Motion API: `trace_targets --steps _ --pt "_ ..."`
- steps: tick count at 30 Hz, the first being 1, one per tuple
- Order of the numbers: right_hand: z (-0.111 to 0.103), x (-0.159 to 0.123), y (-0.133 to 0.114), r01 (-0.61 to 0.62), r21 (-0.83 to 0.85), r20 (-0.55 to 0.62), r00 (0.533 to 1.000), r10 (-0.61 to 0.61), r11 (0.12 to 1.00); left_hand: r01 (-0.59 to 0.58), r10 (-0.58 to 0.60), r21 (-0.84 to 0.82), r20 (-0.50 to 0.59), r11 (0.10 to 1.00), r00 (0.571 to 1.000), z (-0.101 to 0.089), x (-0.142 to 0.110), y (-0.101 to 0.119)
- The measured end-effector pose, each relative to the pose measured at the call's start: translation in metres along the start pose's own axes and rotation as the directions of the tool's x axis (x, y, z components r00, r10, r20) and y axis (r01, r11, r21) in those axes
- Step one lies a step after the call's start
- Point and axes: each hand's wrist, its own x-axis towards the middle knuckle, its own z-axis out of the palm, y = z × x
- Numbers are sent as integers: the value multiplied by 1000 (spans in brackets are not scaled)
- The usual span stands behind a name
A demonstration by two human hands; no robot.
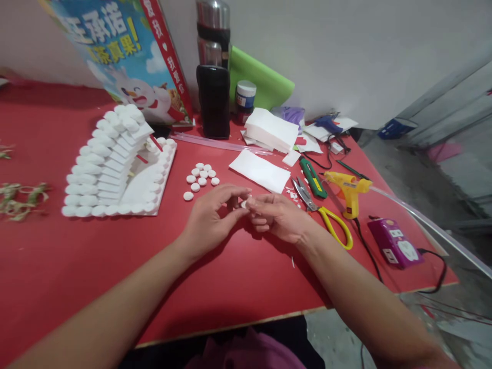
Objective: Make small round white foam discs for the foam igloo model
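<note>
Both the left hand (215, 215) and the right hand (279, 215) come together over the red bench (230, 282), near its front edge, with a small white piece (246, 204) between them. The left thumb and forefinger pinch it from one side, while the right thumb and curled fingers close on it from the other; its exact shape is hard to make out. Just beyond the left hand lies a loose cluster of round white discs (202, 181). Well to the left sits a white stepped model (115, 169), edged with rows of similar discs. At the far left are some dried, knotted sprigs (23, 200). Behind the model stands a bright box (142, 77) with a cartoon rabbit on it, and beside that a black phone (213, 102) is upright in front of a metal flask (213, 20). A jar (245, 97) with a white lid stands near a green sheet (261, 79). Beyond the hands a flat white sheet (261, 170) lies in front of a stack of white paper (271, 129). To the right, scissors (333, 225) with yellow handles rest open beside a green utility knife (313, 177), with white scraps (292, 195) scattered near the blades. Farther right are a yellow glue gun (348, 192), with a clear stick (430, 225) running out of its back, and a purple power box (395, 243) with a black cord (442, 274).
</note>
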Motion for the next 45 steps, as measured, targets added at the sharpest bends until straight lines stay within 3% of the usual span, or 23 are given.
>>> trace_targets --steps 5,19,21,23,25,27,29,31,33,37,39,42,45 --pt "-3 -3 -8 -53 45 12 999 53 998 -8 8 21 -35 1000 999 -2 0 2" --pt "2 -3 -3 -9 -154 -27 1000 5 988 -124 118 91 68 988 991 3 -2 6" --pt "1 -5 -7 32 -220 -52 998 -45 975 -122 117 111 51 986 992 -5 1 7" --pt "-4 -6 -11 135 -341 -143 971 -193 930 -55 61 154 -36 986 997 -17 7 5" --pt "-15 -5 -15 219 -540 -256 877 -406 813 58 -18 211 -189 976 982 -31 14 -1" --pt "-29 -3 -18 202 -784 -267 743 -613 587 120 -57 271 -227 955 972 -44 20 -9" --pt "-45 0 -19 116 -954 -142 633 -761 275 100 -32 364 -188 926 982 -52 22 -16" --pt "-56 4 -19 31 -999 -4 597 -802 28 37 5 450 -93 892 996 -54 23 -19" --pt "-62 6 -19 -15 -995 69 618 -783 -100 -31 34 497 5 867 999 -52 22 -20" --pt "-53 6 -18 -9 -983 126 685 -717 -181 -64 -12 553 133 831 991 -47 20 -19" --pt "-38 4 -14 47 -967 206 720 -663 -249 -70 -37 600 163 797 986 -46 19 -20" --pt "-9 4 -1 148 -907 341 807 -483 -393 -105 -40 657 201 747 979 -46 19 -24" --pt "15 5 18 147 -880 319 887 -334 -451 -131 -39 690 225 711 973 -48 21 -29"
